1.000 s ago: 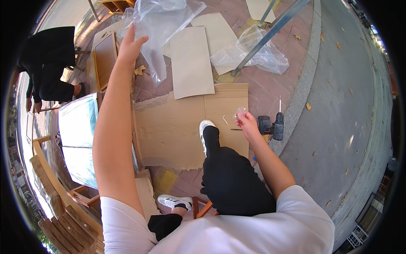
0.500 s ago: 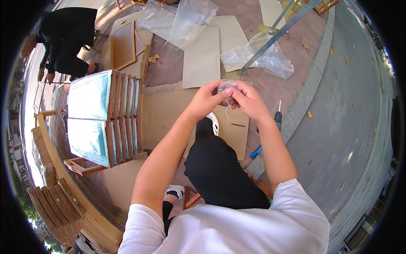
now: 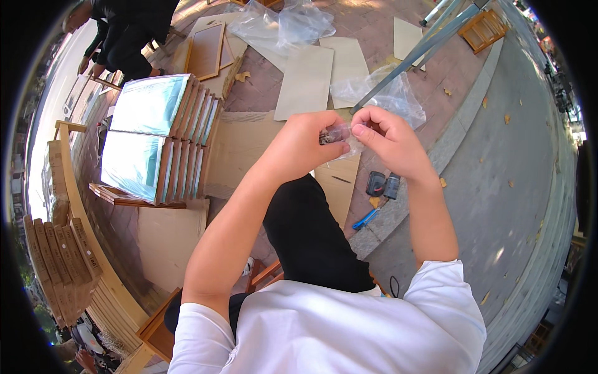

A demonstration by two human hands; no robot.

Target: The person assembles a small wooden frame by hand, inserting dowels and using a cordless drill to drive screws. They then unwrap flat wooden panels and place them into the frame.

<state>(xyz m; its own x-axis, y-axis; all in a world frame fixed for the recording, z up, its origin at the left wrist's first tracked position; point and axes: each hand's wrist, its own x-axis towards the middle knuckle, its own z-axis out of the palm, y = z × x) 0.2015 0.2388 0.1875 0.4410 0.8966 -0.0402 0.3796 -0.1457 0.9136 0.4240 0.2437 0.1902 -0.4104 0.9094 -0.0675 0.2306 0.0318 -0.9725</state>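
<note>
My left hand (image 3: 308, 140) and my right hand (image 3: 387, 138) meet in front of me and both pinch a small clear plastic bag (image 3: 341, 134) with small dark pieces inside. The bag is held in the air above a brown cardboard sheet (image 3: 240, 149) lying on the brick paving. Below my right wrist a dark power drill (image 3: 381, 184) and a blue-handled tool (image 3: 364, 219) lie on the ground. My black-trousered leg (image 3: 308, 237) stretches under my arms.
Two rows of wooden frames wrapped in clear film (image 3: 156, 134) stand at the left. Flat wooden panels (image 3: 305, 81) and loose plastic bags (image 3: 286, 22) lie ahead. A person in black (image 3: 128, 28) crouches at the top left. More wooden slats (image 3: 62, 262) are stacked at the lower left.
A second ago my left arm reached far forward toward the plastic and my right hand was near the drill. Both hands have come together on the small bag and stay there.
</note>
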